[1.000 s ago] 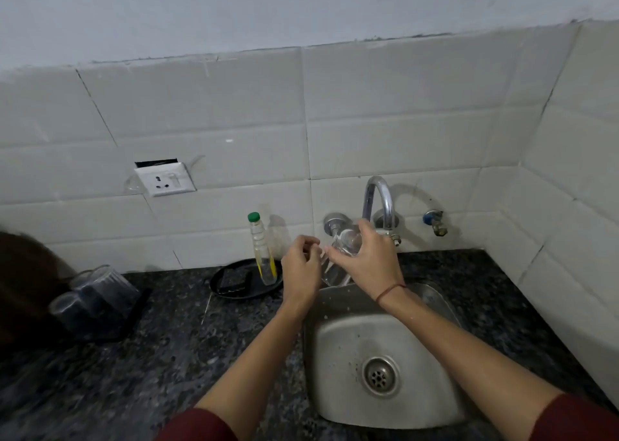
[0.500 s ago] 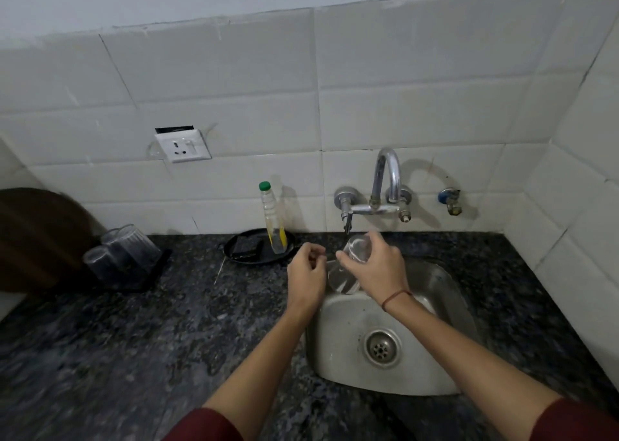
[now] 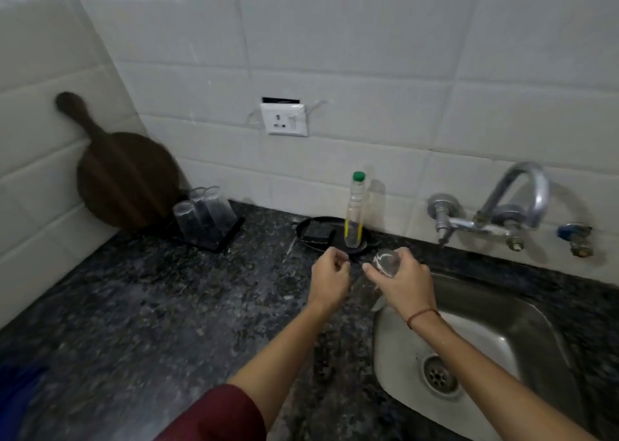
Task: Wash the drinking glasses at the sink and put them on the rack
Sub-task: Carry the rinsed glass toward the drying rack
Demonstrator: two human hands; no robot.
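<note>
My right hand [image 3: 403, 286] grips a clear drinking glass [image 3: 385, 262], tilted with its base up, over the counter just left of the steel sink [image 3: 522, 333]. My left hand [image 3: 330, 278] hovers beside it with fingers loosely curled, holding nothing. A black rack [image 3: 231, 234] at the back left of the dark granite counter carries three clear glasses [image 3: 202, 214] upside down. The tap [image 3: 516, 202] juts from the tiled wall above the sink; I see no water running.
A black dish [image 3: 310, 244] behind my hands holds a dark sponge [image 3: 318, 234] and a green-capped soap bottle [image 3: 355, 209]. A round wooden board [image 3: 124, 175] leans in the left corner. A wall socket [image 3: 284, 119] sits above the counter.
The glass and both hands have moved left, from under the tap over the sink to above the counter edge. The view has swung left, bringing the rack and board into sight.
</note>
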